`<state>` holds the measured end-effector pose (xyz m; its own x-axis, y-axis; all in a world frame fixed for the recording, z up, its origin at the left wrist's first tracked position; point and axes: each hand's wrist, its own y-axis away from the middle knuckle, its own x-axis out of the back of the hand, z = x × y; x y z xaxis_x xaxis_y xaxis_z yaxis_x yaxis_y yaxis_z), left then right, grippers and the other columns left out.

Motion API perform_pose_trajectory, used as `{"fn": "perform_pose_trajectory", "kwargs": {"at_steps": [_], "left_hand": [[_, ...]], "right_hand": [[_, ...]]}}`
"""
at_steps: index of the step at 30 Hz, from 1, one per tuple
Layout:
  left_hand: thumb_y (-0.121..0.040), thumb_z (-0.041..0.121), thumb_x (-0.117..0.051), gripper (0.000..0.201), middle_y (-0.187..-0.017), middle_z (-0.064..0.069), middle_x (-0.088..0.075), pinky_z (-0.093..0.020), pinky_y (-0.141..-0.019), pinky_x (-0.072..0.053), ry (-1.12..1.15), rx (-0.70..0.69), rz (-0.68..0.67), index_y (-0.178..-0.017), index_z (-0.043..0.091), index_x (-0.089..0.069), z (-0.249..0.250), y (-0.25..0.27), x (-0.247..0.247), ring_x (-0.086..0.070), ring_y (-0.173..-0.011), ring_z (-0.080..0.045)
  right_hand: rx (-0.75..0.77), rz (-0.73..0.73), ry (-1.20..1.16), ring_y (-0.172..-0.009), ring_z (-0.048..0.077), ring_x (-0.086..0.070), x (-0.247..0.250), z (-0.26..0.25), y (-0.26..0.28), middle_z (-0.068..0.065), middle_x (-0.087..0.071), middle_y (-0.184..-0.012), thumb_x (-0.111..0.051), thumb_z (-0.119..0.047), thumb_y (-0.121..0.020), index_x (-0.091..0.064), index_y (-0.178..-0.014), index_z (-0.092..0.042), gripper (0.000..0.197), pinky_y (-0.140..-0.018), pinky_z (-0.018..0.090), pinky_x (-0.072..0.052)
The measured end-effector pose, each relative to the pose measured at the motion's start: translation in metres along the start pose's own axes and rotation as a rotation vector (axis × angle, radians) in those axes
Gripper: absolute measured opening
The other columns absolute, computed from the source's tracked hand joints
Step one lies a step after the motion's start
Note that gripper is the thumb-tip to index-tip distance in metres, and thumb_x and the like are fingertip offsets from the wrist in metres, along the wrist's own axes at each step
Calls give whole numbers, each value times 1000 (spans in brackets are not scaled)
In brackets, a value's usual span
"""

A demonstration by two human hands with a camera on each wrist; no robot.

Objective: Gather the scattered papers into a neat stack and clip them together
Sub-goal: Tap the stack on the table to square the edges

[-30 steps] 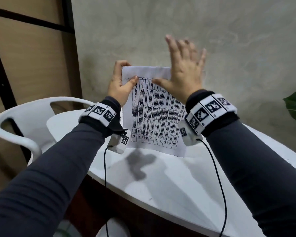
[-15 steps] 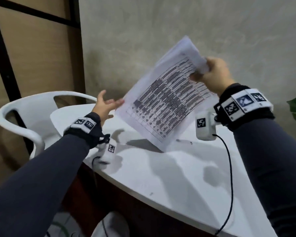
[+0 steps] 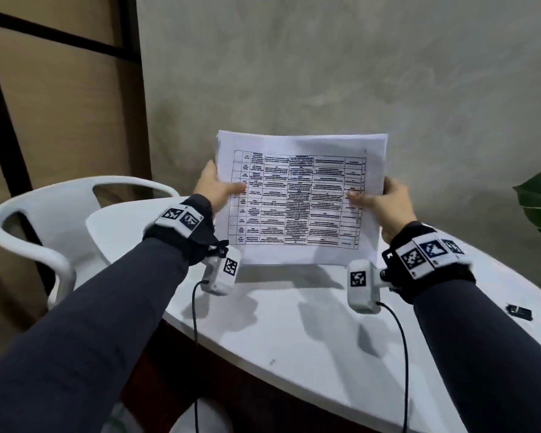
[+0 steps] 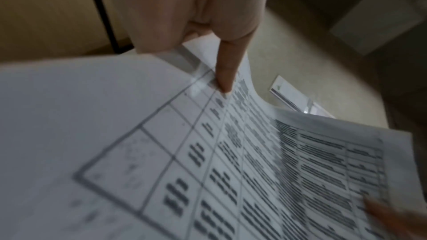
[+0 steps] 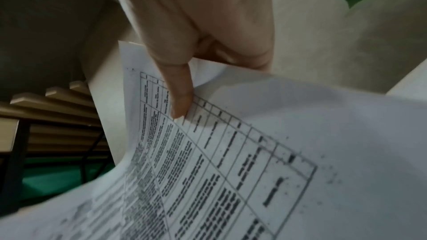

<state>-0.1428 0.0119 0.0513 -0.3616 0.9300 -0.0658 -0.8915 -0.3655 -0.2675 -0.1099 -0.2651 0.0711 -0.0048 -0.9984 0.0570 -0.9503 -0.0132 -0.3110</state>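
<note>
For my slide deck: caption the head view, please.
Left hand and right hand hold the stacked papers upright on the white table.

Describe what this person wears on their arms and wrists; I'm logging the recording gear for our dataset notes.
Both arms are in dark grey long sleeves. Each wrist carries a black strap topped with white blocks printed with black-and-white square markers, on the left and the right. A white camera pod with its own marker hangs under each wrist, trailing a thin black cable.
</note>
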Motion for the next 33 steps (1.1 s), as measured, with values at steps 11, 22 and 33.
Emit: {"fn": "perform_pose_trajectory", "kwargs": {"at_steps": [11, 22, 33], "left_hand": [[-74, -19, -61, 55, -107, -17, -63, -35, -79, -59, 141, 150, -101, -125, -6, -46, -26, 15, 12, -63, -94, -30], [-78, -10, -62, 42, -91, -4, -65, -32, -77, -52, -190, -150, -88, -119, -3, -56, 13, 21, 0, -61, -83, -19], [-58, 41, -80, 105, -147, 1, -28, -40, -119, -14, -498, -674, 280, -144, 21, -23, 46, 5, -3, -25, -138, -18]], "right_hand": [[-58, -96, -63, -95, 28, -65, -5, 52, 21, 6, -69, -99, -67, 5, -77, -62, -102, -9, 29, -98, 50, -48], [491, 353, 580, -135, 30, -35, -17, 5, 11, 15, -35, -145, -82, -33, -61, -25, -146, -15, 104, -112, 44, -29], [249, -154, 157, -58, -5, -62, -13, -41, 1, -18, -69, -58, -72, -1, -76, -67, -79, -12, 13, -61, 12, -51]]}}
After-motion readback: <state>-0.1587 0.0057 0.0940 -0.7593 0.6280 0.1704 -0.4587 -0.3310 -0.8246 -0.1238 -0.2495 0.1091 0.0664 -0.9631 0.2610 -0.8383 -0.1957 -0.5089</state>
